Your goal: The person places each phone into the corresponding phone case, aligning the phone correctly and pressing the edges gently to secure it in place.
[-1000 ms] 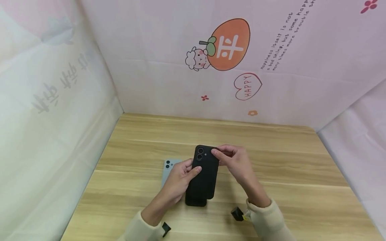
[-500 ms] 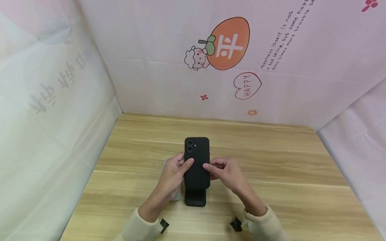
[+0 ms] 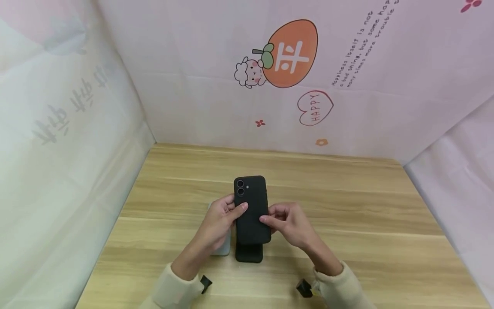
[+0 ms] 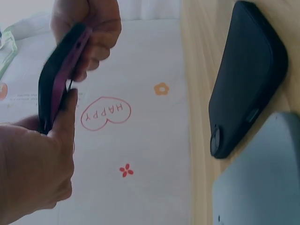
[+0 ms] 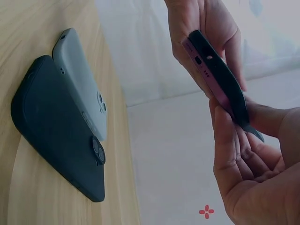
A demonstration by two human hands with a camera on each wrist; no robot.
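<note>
Both hands hold a phone in a black case (image 3: 252, 212) above the table, camera side up. My left hand (image 3: 219, 222) grips its left long edge, thumb on the back. Low on the opposite edge, my right hand (image 3: 290, 224) pinches the black phone case (image 5: 227, 77) between thumb and curled fingers. The right wrist view shows the pinkish phone (image 5: 213, 86) with its charging port; the case edge bends away from it near my right fingers. Beneath lies a second black-cased phone (image 3: 248, 254), partly covered. Beside that, a pale blue-grey phone (image 3: 221, 248) is partly hidden by my left hand.
The wooden table (image 3: 366, 201) extends on both sides of the hands. A printed white cloth (image 3: 185, 107) hangs behind it and along the sides. Small black pieces sit at each sleeve cuff, such as the right black piece (image 3: 304, 288).
The held phone has shifted left and stands straighter than a second ago. My right hand has slid from its upper right corner down to the lower right edge. My left hand keeps its hold.
</note>
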